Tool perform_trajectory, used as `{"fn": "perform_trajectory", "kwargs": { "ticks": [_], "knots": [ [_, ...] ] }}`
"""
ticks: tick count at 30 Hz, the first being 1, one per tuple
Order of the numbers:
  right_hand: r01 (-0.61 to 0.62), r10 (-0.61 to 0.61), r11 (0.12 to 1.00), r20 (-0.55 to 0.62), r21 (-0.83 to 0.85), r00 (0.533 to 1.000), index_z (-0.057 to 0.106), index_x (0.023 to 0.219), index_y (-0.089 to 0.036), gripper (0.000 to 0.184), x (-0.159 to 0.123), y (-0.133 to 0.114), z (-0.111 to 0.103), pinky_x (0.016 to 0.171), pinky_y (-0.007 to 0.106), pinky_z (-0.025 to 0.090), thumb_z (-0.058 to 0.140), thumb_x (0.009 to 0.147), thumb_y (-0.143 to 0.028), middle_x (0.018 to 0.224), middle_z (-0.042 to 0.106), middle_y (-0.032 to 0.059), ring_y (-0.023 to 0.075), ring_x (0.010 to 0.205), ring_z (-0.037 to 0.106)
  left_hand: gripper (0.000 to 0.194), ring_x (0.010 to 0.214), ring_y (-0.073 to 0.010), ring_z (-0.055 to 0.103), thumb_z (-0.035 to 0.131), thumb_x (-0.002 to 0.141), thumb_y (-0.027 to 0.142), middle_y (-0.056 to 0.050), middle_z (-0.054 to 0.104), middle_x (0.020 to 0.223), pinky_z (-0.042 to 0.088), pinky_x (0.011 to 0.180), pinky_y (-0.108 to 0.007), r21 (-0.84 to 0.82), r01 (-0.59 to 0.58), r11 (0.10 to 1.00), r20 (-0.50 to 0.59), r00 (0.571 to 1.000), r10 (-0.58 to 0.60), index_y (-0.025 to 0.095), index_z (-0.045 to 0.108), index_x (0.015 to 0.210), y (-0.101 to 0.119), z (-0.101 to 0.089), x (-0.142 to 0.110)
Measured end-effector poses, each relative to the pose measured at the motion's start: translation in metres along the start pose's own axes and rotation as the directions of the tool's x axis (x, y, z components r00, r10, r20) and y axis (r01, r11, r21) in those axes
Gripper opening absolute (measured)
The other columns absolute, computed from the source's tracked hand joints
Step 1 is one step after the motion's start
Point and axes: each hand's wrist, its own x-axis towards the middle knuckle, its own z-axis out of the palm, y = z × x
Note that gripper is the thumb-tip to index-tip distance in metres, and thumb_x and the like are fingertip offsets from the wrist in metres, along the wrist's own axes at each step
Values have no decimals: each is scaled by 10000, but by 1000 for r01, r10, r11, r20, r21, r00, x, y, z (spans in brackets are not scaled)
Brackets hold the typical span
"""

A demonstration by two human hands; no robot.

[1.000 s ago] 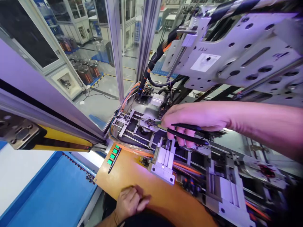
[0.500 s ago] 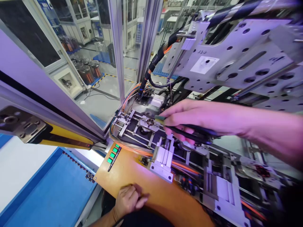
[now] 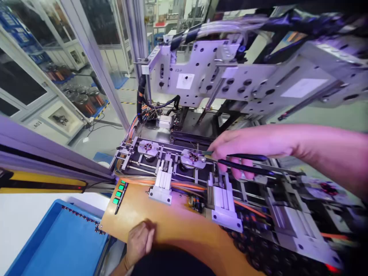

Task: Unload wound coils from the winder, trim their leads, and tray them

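My right hand [image 3: 234, 151] reaches in from the right, its fingers closed round a slim tool with two black arms [image 3: 244, 165]. The tool's greenish and yellowish tips [image 3: 207, 154] point left, beside a metal holder [image 3: 186, 163]. A small round, dark part with reddish windings [image 3: 193, 157] sits in this holder. Farther left, a second holder carries a similar round part [image 3: 148, 147]. I cannot tell whether the tips touch the nearer holder. My left hand [image 3: 139, 241] rests in a loose fist at the front edge of the tan worktop [image 3: 178, 222], with nothing visible in it.
Metal blocks [image 3: 163, 186] and rods line the machine's front. A perforated plate assembly [image 3: 195, 76] hangs above. Green buttons [image 3: 117, 194] and a black pen-like stick [image 3: 120, 199] lie on the worktop's left. A blue tray [image 3: 54, 241] with several small parts stands lower left.
My view has turned right. The right hand and tool have drawn back from the left holder and shifted right along the row to the second one. My left hand stays in its fist.
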Motion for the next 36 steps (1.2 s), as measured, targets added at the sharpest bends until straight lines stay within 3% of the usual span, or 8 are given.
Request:
{"fn": "perform_trajectory", "kwargs": {
  "ticks": [5,10,16,23,27,32,34,36],
  "knots": [
    [-48,48,999,8,0,999,618,641,-116,219,-1,6,2,412,213,510,507,697,-295,595,644,66,145,478,625,174,432,-80,552,580,887,164,36,566,548,423,459,-182,-2,55,998,38,998,-55,190,502,734,3,0,3],
    [-26,26,1000,-5,-5,1000,602,640,-102,227,0,8,5,387,204,494,485,727,-276,655,663,81,129,464,612,110,468,-91,587,583,886,166,18,625,608,446,498,-197,7,86,996,63,994,-87,188,545,785,5,-1,5],
    [-45,45,999,36,13,998,624,638,-82,264,9,13,2,380,214,497,493,748,-283,486,618,68,135,389,581,135,466,-88,574,606,873,174,26,599,575,433,488,-192,-7,64,998,69,996,-63,190,548,752,3,-2,6],
    [-94,94,995,3,37,996,622,616,-70,296,8,4,8,359,185,469,469,827,-210,457,601,43,117,351,564,113,490,-89,562,591,883,153,10,608,620,437,506,-201,-32,103,994,93,991,-100,183,544,785,4,-2,3],
    [9,-8,998,-27,57,1000,609,553,-96,276,5,2,13,331,161,425,520,808,-151,439,559,6,95,332,520,111,504,-95,571,599,875,147,8,608,626,441,515,-206,-35,108,994,94,990,-104,182,544,785,1,0,-1],
    [182,-181,982,-20,45,983,684,703,-96,208,-22,18,-5,416,153,447,543,827,-186,500,598,-26,92,423,569,107,489,-96,574,594,882,168,15,599,606,440,504,-202,-24,101,995,85,992,-98,183,556,783,0,0,-4],
    [140,-139,990,-34,11,990,683,742,-76,229,-40,28,-15,430,122,415,492,835,-162,516,602,-53,70,434,577,117,475,-93,572,587,890,189,19,597,594,441,498,-197,-25,87,996,78,993,-85,184,561,777,0,0,-2],
    [21,-24,999,-75,-33,997,656,707,-68,245,-57,41,-23,415,105,379,452,834,-119,500,585,-71,56,415,566,129,465,-91,574,572,904,208,18,607,593,447,499,-192,-34,75,997,65,995,-72,182,567,779,1,-1,0]
  ]
}}
